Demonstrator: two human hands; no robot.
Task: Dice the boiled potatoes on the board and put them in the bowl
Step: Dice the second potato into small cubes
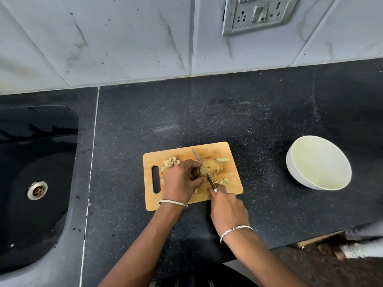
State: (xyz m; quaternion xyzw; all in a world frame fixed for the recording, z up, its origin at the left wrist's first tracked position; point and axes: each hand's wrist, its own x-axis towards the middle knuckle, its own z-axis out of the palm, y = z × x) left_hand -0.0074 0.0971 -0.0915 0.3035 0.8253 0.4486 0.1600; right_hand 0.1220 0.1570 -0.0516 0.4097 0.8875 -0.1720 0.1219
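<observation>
A wooden cutting board (232,184) lies on the black counter. On it sits a boiled potato (213,168), partly sliced. My left hand (180,181) grips the potato's left end with curled fingers. My right hand (227,210) holds the handle of a knife (202,165), whose blade crosses the potato from front to back. Diced potato pieces (171,161) lie at the board's back left, more pieces (222,159) at the back right and a few (223,180) by the blade. A white bowl (298,175) stands to the right of the board, tilted toward me, with nothing visible inside.
A black sink (37,172) with a metal drain (37,190) fills the left side. White tiled wall with a switch socket plate (257,13) rises behind the counter. The counter's front edge runs at lower right, where another person's feet (339,248) show on the floor.
</observation>
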